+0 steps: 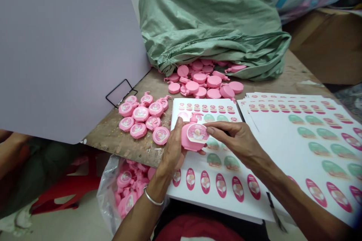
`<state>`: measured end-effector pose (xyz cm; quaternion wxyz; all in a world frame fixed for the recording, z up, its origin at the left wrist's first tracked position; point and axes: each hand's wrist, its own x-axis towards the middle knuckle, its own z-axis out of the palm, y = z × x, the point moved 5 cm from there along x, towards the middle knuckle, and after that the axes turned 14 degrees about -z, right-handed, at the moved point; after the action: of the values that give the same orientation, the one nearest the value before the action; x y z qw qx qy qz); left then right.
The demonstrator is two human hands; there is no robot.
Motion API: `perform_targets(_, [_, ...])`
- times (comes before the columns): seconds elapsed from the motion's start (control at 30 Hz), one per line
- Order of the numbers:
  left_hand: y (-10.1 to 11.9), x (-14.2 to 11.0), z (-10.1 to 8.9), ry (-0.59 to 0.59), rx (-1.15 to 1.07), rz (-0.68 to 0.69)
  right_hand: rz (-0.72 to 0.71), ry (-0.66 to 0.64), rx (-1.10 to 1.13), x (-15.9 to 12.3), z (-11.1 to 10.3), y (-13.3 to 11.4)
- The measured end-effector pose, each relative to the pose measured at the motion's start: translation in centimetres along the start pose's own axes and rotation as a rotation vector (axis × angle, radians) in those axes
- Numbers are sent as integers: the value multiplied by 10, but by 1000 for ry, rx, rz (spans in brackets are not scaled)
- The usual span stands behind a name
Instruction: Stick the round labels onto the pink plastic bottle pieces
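Right now, the left hand (174,147) is cradling a pink bottle (192,139) just above a label sheet (183,180), its fingers (178,126) clenched around the bottle's body. This grip is keeping the bottle's front turned up and toward the right hand (236,139), leaving that face unobstructed. The right fingers (210,130) are grasping the edge of an oval label (197,133) that is lying on the bottle's front, though how firmly they are pinching it is hard to tell.

More labels are printed in rows on the sheet beneath the hands, and a sheet stack (285,150) is lying just to the right, overlapping it slightly. To the left, labelled bottles (140,113) are sitting close together on the worn wooden surface (113,143), their printed faces turned upward. Beyond them, unlabelled bottles (200,83) are spilling in a loose heap from the mouth of a green sack (209,19), which is resting on the surface. Below the surface edge, a clear plastic bag (106,196) is holding more pink bottles. A mauve board (65,52) is standing upright in a black wire stand (121,92), closing off the left side.
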<state>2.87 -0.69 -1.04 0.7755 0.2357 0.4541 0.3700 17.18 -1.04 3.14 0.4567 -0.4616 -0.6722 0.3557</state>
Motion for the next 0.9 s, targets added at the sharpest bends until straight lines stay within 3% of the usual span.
perform_targets(0.27, [-1, 1, -1, 21, -34, 13, -100, 31, -129, -2, 0, -11])
perform_targets(0.9, [5, -2, 3, 26, -42, 16, -153, 64, -155, 0, 2, -14])
